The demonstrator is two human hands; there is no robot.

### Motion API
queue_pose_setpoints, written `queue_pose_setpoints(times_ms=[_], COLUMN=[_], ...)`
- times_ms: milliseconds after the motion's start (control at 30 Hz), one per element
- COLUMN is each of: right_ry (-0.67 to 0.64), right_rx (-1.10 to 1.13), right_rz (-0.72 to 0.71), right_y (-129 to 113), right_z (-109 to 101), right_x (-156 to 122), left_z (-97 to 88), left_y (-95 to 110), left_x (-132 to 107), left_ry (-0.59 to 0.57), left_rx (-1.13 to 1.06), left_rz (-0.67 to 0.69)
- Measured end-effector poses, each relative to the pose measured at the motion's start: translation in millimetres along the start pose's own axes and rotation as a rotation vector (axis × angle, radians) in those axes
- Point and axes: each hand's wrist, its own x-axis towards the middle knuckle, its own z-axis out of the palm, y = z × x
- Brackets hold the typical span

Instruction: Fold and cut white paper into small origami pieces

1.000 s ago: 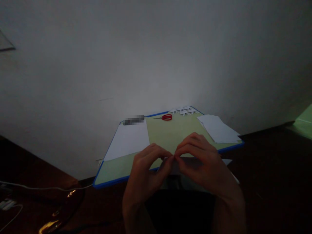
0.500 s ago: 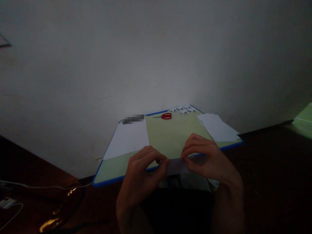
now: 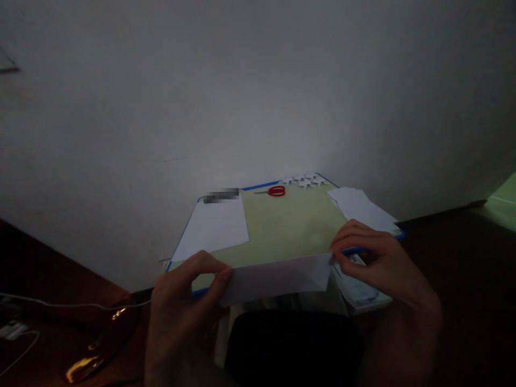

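A long white strip of paper hangs between my hands just in front of the table's near edge, its long top edge straight like a fold. My left hand pinches its left end between thumb and forefinger. At the upper right corner, my right hand pinches the same paper with the fingertips closed. Beyond the strip, red-handled scissors lie near the back of the table. Several small white star-shaped paper pieces are grouped at the back right.
The table has a pale yellow-green top and blue rim, against a wall. White sheets lie on its left, and a stack of paper on its right. A white box sits low beneath my right hand. A white cable runs at left.
My hands have moved apart, left hand leftward and right hand rightward, to the ends of the paper. More of the strip now shows between them, and the box below has come into view.
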Motion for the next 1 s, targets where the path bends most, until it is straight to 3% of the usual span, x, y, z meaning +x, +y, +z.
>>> queue_pose_setpoints(times_ms=[100,167,233,300,467,600,667,767,833,1000], right_ry=[0.075,0.185,0.281,0.299,0.109,0.253,0.325,0.398,0.392,0.208], right_rx=[-0.070,-0.110,-0.127,-0.087,0.151,0.206,0.229,0.226,0.139,0.042], right_rz=[0.005,0.008,0.029,0.072,0.109,0.167,0.188,0.227,0.239,0.099], right_y=[3.8,7.8,11.1,12.4,11.1,8.4,5.2,-1.5,-7.4,-29.1], right_z=[-5.6,-7.2,-5.8,-0.6,21.8,29.4,25.2,11.5,1.3,-10.0], right_x=[-3.4,-4.5,-4.0,-1.5,11.1,17.2,14.8,3.8,-5.0,-9.8], left_z=[-5.8,-9.5,-11.4,-10.5,0.2,3.5,2.0,1.5,6.1,37.9], left_y=[-12.4,-17.1,-16.0,-10.7,-0.7,-3.0,-4.0,-3.5,-1.3,12.0], left_x=[-5.3,-7.4,-8.4,-8.1,-2.8,0.0,-0.3,-0.3,2.0,16.3], left_ry=[0.081,0.171,0.186,0.143,0.029,-0.059,-0.190,-0.518,-0.617,-0.498], left_rx=[-0.089,-0.170,-0.215,-0.212,-0.232,-0.283,-0.285,-0.253,-0.232,-0.255], left_rz=[-0.041,-0.051,-0.062,-0.077,-0.006,0.007,-0.005,-0.029,-0.041,0.053])
